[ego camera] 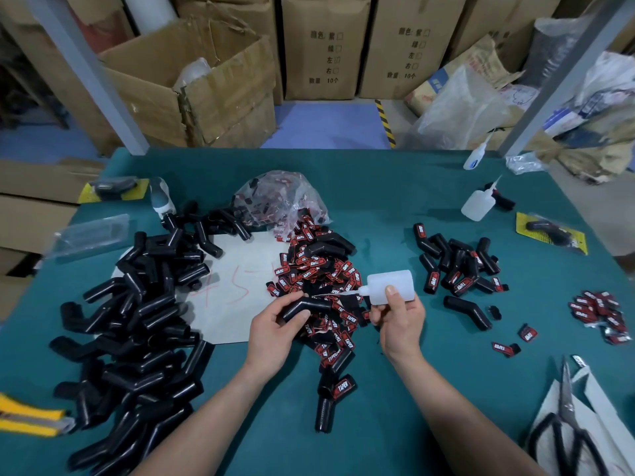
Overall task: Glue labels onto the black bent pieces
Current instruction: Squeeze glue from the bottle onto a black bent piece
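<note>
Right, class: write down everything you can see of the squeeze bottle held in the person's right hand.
The squeeze bottle is translucent white plastic, with a squat rounded body and a long thin nozzle. It lies roughly level above the label pile, nozzle pointing left at the black bent piece in the left hand; whether the tip touches cannot be told. The right hand grips the body, thumb on its near side.

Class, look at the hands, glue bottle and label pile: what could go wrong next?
1. The glue bottle in the right hand aims at the bent piece above the label pile; a drip could stick labels together.
2. The left hand grips that piece near the nozzle; glue may reach skin.
</note>
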`<state>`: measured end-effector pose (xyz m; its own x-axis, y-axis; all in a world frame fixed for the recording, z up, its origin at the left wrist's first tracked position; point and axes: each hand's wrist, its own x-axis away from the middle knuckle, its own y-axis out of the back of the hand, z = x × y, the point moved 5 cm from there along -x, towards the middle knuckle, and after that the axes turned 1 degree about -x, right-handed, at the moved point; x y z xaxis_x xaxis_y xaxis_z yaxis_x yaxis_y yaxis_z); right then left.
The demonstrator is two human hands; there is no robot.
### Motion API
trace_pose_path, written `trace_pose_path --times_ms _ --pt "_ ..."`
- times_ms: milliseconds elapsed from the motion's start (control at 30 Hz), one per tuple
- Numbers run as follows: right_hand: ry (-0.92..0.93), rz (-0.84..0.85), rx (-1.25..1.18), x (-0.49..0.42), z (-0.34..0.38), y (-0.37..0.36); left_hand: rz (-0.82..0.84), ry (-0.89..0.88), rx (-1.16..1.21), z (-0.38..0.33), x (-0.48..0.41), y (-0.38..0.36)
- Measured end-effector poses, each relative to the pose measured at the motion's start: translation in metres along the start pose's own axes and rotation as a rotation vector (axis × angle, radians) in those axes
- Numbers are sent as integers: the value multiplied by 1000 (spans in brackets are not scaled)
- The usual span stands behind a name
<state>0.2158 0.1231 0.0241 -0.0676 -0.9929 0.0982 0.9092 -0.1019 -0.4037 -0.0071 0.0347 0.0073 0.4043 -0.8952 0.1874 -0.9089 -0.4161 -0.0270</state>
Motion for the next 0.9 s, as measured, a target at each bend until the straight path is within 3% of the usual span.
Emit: trace_pose_path --times_ms 333,900 --pt "40 -41 -19 1 -1 6 5 -13 -27 0 4 1" --pt "57 -174 176 -5 -16 5 -75 -69 -125 -2 3 -3"
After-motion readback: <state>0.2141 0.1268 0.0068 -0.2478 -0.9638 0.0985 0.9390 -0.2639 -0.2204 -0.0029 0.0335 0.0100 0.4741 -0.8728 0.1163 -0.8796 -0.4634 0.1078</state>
